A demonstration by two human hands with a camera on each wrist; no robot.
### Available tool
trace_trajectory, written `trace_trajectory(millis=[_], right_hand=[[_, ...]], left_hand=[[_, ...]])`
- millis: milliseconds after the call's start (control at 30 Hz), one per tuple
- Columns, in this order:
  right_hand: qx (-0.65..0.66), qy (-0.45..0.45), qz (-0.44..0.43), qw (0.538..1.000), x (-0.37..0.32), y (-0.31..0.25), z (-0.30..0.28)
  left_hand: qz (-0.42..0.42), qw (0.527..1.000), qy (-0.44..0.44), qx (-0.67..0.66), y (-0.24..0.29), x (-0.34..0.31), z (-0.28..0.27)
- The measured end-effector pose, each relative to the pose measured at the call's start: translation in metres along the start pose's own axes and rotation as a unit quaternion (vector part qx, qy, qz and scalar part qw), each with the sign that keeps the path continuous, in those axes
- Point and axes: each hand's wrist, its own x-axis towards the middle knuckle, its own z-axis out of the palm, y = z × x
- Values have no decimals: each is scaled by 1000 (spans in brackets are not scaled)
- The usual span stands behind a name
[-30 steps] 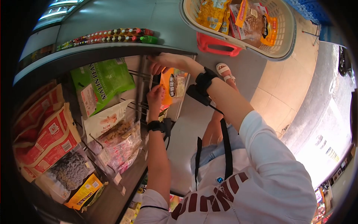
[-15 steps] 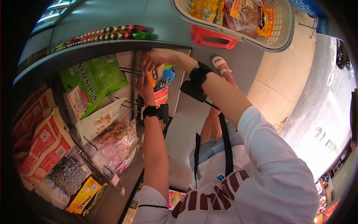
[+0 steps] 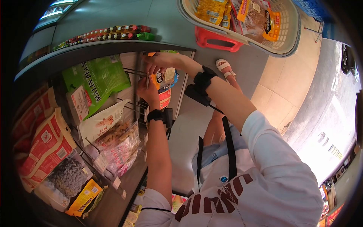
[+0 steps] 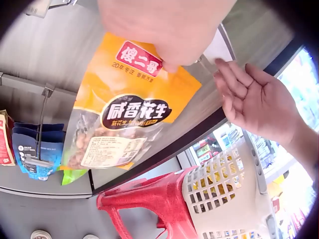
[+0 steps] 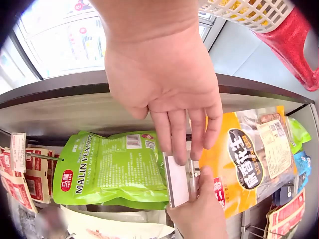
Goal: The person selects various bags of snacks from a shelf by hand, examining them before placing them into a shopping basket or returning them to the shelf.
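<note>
An orange peanut bag (image 4: 134, 94) with a clear lower part hangs by the rack, its face showing in the left wrist view. The left hand (image 4: 164, 30) (image 3: 148, 90) grips it at its top end, beside a white price tag (image 5: 178, 181); the exact finger contact is partly hidden. Fingers of the right hand (image 5: 164, 84) (image 3: 164, 62) extend loosely down over the tag and metal hook, palm visible, holding no bag. In the right wrist view the orange bag (image 5: 249, 159) lies right of the tag, and a green peanut bag (image 5: 114, 169) left of it.
Red bags (image 3: 49, 140) and other snack packs fill the rack at left, with protruding metal hooks. A pale basket (image 3: 289, 38) holding packs stands above a red stool (image 3: 217, 39). The dark shelf edge (image 5: 65, 84) curves beside the hands.
Both hands and the orange bag have shifted slightly left in the head view, towards the hooks. Blue and red packs behind the bag show more than at first.
</note>
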Motion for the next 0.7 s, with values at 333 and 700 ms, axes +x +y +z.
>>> trace_trajectory(millis=[333,700], right_hand=[[5,-12,2,1000,-4,0,0],[30,-19,22,999,-1,5,0]], left_hand=[[62,986,-21,154,-14,6,-5],[11,990,-87,107,-39,45,-16]])
